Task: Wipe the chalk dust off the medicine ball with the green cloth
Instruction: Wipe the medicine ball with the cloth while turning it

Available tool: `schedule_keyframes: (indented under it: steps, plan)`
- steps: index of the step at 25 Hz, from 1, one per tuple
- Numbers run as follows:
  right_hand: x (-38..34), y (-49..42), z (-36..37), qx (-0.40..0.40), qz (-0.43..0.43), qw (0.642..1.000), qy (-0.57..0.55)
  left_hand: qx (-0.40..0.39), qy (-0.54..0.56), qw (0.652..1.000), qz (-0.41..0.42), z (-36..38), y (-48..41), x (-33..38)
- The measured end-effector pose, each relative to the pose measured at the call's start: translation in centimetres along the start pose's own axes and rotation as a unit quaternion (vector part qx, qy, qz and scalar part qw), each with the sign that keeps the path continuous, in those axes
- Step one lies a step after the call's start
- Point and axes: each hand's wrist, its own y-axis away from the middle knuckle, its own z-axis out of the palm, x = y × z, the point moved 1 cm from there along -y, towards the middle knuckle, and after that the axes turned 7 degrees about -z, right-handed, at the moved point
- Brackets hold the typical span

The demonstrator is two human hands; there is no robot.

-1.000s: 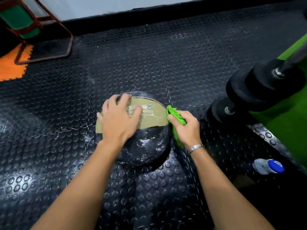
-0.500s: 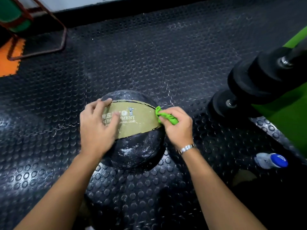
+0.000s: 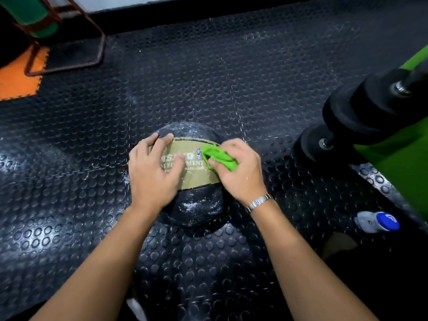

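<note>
Wiping looks to be under way: the right hand (image 3: pixel 240 174) has its grip clamped on the bunched green cloth (image 3: pixel 220 157), pinched between thumb and fingers, and presses it onto the tan lettered band (image 3: pixel 196 177) across the top of the medicine ball (image 3: pixel 196 205). The ball sits on the studded rubber floor (image 3: pixel 208 77), straight ahead of the person and between the two forearms. The left hand (image 3: pixel 150 177) lies flat over the ball's left side, its grip apart and holding nothing; I judge it is steadying the ball.

The band's long axis runs left to right, and the cloth is at its right end, so the lettering lies leftward of the cloth and the black near face lies toward the person. The right hand is the nearer to both. Pale speckling on that near face may be chalk or only glare.

Count: one ball, one cloth, two hands, one wristwatch (image 3: pixel 259 201), one blue-capped bottle (image 3: pixel 376 221).
</note>
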Motion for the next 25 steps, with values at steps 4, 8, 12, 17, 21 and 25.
schedule_keyframes:
  steps: [4, 8, 12, 17, 21, 25]
  plan:
    - [1.4, -0.5, -1.0, 0.054, 0.039, 0.997, 0.041, 0.005, -0.004, 1.000, 0.015, 0.2, 0.4, 0.2]
    - [-0.8, -0.5, 0.0, -0.020, -0.035, 0.997, 0.068, 0.016, -0.002, 1.000, 0.009, 0.2, 0.6, 0.3]
    - [0.1, -0.9, -0.6, 0.040, 0.030, 0.996, 0.068, 0.020, -0.001, 1.000, 0.012, 0.4, 0.5, -0.1]
    - [-2.0, 1.5, 0.4, -0.007, -0.108, 0.990, 0.093, 0.026, -0.008, 1.000, 0.009, 0.5, 0.6, 0.0]
    - [-0.4, -0.1, -0.8, 0.038, -0.004, 0.993, 0.114, 0.025, -0.016, 1.000, -0.001, 0.8, 0.6, 0.4]
    - [-1.3, 3.2, -0.4, 0.002, -0.139, 0.986, 0.096, 0.023, -0.007, 1.000, -0.006, 0.6, 0.3, 0.0]
